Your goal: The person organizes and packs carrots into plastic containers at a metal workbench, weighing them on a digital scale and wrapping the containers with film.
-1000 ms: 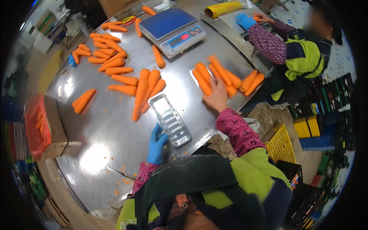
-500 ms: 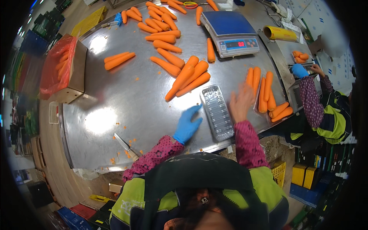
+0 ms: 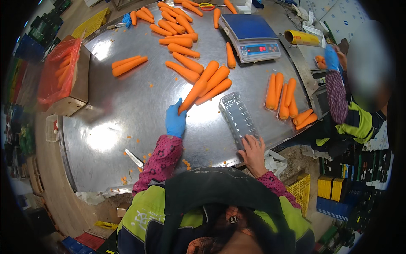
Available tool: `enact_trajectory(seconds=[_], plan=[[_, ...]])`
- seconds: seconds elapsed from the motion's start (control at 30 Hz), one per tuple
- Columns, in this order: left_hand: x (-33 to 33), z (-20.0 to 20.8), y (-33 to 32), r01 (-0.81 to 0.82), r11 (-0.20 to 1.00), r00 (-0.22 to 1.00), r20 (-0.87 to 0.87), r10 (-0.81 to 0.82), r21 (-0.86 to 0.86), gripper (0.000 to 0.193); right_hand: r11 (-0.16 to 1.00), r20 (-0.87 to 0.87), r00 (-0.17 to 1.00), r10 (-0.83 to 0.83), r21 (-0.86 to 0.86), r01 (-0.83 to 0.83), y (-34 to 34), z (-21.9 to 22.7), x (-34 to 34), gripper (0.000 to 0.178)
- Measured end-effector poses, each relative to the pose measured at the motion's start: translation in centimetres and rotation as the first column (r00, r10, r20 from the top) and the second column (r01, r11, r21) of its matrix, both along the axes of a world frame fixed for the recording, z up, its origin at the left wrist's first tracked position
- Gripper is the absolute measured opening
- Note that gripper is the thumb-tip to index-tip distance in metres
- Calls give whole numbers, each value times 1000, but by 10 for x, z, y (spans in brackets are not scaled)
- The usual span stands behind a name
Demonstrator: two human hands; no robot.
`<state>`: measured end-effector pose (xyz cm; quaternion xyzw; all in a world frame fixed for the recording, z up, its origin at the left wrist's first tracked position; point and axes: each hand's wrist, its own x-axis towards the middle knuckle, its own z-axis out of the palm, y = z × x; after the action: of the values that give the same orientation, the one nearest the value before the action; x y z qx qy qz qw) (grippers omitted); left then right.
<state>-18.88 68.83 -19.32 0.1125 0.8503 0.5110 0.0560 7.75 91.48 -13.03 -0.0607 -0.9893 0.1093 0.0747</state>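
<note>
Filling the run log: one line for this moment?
left hand: gloved, touching carrot | right hand: bare, on clear plastic tray | steel table

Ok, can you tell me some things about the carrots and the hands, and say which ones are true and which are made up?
1. The left hand wears a blue glove. True.
2. The right hand is gloved too. False: it is bare.
3. The left hand touches the tip of a long carrot. True.
4. The right hand rests on the near end of a clear plastic tray. True.
5. The scale has carrots piled on it. False: its blue top is bare.
6. The small knife is in the left hand. False: it lies on the metal table.
</note>
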Motion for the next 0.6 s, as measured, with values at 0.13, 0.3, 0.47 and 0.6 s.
enact_trajectory(seconds=[0.13,0.3,0.47,0.6], plan=[[19,-5,-45,-65,997,998,-22,65,-41,52,1000,-96,995,-23,10,24,13,-5,3,31],[31,5,-79,-136,986,989,36,140,-93,50,994,-177,979,-99,25,105,48,-8,-21,19],[50,13,-91,-104,979,994,-8,105,-174,48,993,-6,996,86,-81,-86,60,19,-26,23],[61,24,-83,-94,960,977,-211,38,-262,50,983,2,985,174,-66,-174,70,15,-16,22]])
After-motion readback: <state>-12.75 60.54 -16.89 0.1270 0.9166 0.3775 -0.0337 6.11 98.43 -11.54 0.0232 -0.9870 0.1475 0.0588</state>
